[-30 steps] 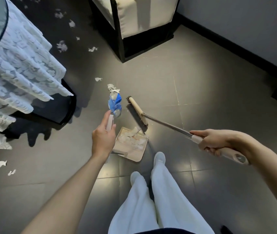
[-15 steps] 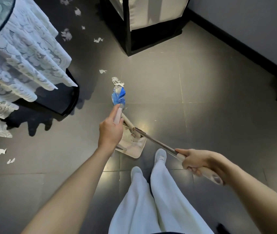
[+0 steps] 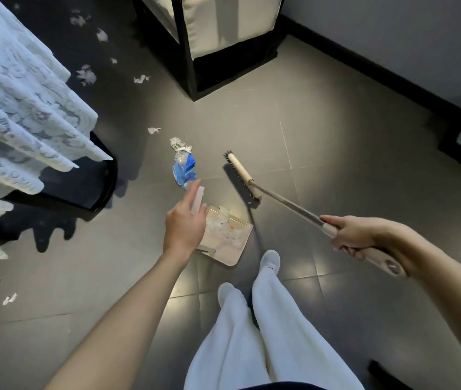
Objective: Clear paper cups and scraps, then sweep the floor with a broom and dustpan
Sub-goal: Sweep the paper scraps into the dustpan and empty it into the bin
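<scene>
Head view: the left hand point(image 3: 185, 226) curls around the upright handle of the beige plastic dustpan point(image 3: 233, 258), which holds white scraps. The right hand point(image 3: 355, 235) grips the metal-shafted wooden broom point(image 3: 242, 175). A hard stroke could flick the crumpled blue-and-white wrapper point(image 3: 184, 170) past the pan.

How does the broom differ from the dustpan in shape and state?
The broom has a long metal shaft and a narrow bristled head; the dustpan is a flat tray. The dustpan holds white scraps; the broom head is over bare floor. The right hand grips the broom, the left hand the dustpan's handle. Both have beige parts.
</scene>
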Motion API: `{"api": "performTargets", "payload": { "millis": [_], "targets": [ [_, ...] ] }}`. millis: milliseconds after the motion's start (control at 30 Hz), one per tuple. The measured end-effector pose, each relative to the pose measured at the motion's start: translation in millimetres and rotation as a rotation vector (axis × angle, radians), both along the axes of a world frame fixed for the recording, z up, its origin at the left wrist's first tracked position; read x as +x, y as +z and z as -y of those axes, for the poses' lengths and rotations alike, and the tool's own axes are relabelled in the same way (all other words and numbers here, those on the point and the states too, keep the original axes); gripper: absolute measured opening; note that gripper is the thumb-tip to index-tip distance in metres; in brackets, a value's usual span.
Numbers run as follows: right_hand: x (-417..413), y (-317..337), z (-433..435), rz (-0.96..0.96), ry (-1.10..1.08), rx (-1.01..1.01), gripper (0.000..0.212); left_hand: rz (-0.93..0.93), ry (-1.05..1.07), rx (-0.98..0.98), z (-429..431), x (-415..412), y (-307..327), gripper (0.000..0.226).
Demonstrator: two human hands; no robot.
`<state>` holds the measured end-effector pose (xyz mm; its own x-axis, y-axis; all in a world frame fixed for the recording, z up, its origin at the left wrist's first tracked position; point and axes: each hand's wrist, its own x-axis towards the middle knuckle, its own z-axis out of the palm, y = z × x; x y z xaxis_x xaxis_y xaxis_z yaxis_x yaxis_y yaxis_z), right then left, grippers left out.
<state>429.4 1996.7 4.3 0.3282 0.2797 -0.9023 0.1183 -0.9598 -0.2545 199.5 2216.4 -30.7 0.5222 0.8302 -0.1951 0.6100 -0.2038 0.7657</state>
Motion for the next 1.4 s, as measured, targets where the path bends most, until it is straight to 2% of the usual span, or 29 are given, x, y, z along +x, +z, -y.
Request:
{"api": "performTargets", "payload": {
  "millis": [167, 300, 400, 467, 533, 600, 767, 833, 900, 967, 1033, 1133, 1233, 1400],
  "targets": [
    [1.5, -24.7, -9.4, -0.011, -0.048, -0.037, 0.047, -0.004, -0.079, 0.039, -0.4, 21.2, -0.5, 0.053],
    [-1.3, -37.4, -16.9, -0.025, -0.184, 0.021, 0.048, -0.021, -0.092, 0.041, -11.0, 36.6, -2.3, 0.053],
    [-2.2, -47.7, -29.9, -0.03, -0.126, -0.001, 0.052, -0.023, -0.068, 0.041, -15.7, 34.2, -4.2, 0.053],
    [-3.2, -53.3, -38.5, -0.047, -0.07, -0.025, 0.048, -0.02, -0.061, 0.047, -14.9, 32.2, -4.6, 0.053],
    [-2.5, -57.5, -44.6, -0.059, -0.106, -0.062, 0.043, -0.018, -0.076, 0.049, -13.3, 35.4, -4.3, 0.052],
    [-3.7, -57.1, -47.1, -0.044, -0.08, -0.101, 0.045, -0.017, -0.085, 0.062, -13.4, 39.2, -3.6, 0.051],
    [-18.9, -48.7, -36.7, -0.002, 0.191, -0.166, 0.045, -0.01, -0.08, 0.052, -14.2, 37.2, -3.9, 0.051],
    [-25.1, -43.9, -29.2, -0.057, 0.162, -0.165, 0.049, -0.007, -0.073, 0.021, -13.1, 39.4, -3.7, 0.05],
    [-25.1, -34.6, -21.2, -0.121, 0.112, -0.162, 0.057, -0.01, -0.065, 0.008, -14.9, 38.5, -3.4, 0.05],
    [-19.2, -20.9, -16.3, -0.114, 0.157, -0.161, 0.074, -0.019, -0.056, 0.002, -20.3, 31.3, -3.2, 0.051],
    [-11.0, -5.1, -18.3, -0.095, 0.202, -0.151, 0.082, -0.032, -0.033, -0.001, -26.1, 19.9, -2.4, 0.052],
    [-1.2, 16.4, -34.6, -0.096, 0.181, -0.102, 0.079, -0.003, 0.062, -0.009, -31.1, 5.4, 1.1, 0.052],
    [6.7, 31.9, -65.0, -0.056, 0.248, -0.046, 0.073, 0.02, 0.178, 0.009, -35.8, -3.1, 2.9, 0.052],
    [33.7, 30.9, -140.8, -0.017, 0.294, 0.057, 0.068, 0.041, 0.364, 0.017, -49.9, -3.5, -1.7, 0.052]
  ]
}}
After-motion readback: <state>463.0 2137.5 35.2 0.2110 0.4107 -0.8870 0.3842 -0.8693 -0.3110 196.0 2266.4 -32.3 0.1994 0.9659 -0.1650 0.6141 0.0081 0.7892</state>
